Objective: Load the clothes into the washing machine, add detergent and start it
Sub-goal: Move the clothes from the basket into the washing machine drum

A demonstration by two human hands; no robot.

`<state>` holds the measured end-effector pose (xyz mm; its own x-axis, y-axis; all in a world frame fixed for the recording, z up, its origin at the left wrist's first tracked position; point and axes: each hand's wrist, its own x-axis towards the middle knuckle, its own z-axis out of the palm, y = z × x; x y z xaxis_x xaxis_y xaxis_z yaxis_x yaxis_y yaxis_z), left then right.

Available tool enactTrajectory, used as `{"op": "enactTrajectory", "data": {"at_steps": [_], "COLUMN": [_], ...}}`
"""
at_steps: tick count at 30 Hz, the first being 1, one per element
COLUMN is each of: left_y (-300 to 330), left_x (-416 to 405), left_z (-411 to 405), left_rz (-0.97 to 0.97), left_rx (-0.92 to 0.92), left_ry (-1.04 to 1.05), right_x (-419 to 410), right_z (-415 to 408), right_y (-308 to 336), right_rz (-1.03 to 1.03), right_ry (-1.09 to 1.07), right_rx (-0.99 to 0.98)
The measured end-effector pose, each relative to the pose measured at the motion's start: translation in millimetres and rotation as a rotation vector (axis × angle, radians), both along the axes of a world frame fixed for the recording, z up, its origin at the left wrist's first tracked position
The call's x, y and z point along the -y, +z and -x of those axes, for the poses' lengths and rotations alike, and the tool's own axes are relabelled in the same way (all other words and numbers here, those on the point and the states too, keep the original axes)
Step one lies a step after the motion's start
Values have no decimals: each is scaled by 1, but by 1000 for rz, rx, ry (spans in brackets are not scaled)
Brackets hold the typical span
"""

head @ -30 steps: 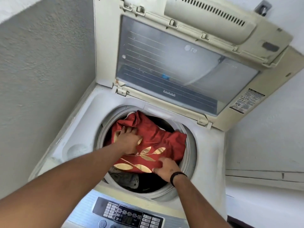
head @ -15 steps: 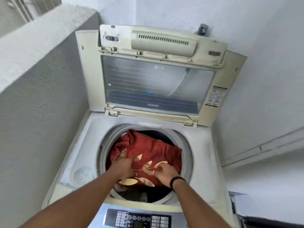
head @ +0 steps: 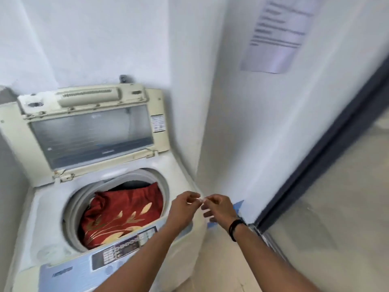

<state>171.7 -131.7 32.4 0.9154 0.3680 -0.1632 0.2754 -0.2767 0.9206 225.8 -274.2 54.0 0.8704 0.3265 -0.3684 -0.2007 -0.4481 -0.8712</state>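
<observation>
Your loading looks done: the red cloth (head: 124,213) with its gold leaf print lies in the drum of the washing machine (head: 181,175), over darker clothes, and the lid (head: 88,131) stands open against the wall. Detergent and the start are left, by my reading. No detergent container shows. Your 2 hands are together off the machine's right front corner: your left hand (head: 183,209) and right hand (head: 219,209) both pinch a small pale scrap (head: 201,199), too blurred to identify. The control panel (head: 124,247), the lid sticker (head: 157,123) and the wall notice (head: 277,32) carry print, none readable.
</observation>
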Motion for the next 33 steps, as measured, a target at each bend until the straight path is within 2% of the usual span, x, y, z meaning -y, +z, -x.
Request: {"op": "enactTrajectory", "data": {"at_steps": [5,11,15,23,27,30,33], "left_y": [31,25,17,-16,-49,-80,-119], "left_x": [129,263,336,484,558,609,643], "left_z": [13,43,62,70,68,64,55], "left_rz": [-47,-86,-175,-308,-396,-446,-502], "left_rx": [34,21,18,-57,-84,-178,-264], "left_ry": [-273,-629,-877,-1239,-1402,-1526,-1616], "right_x": [141,281,353,473,518,549,561], "right_z": [43,110,157,250,287,313,331], "right_y": [17,-6,-31,-65,-98,-132,-144], "right_rz": [-106,-266,-295,-340,-283,-144,-185], "right_ry": [-320,-722,-973,-1427,-1596,-1675,-1728], "right_rx": [42,22,30,15,-81,-239,-415]}}
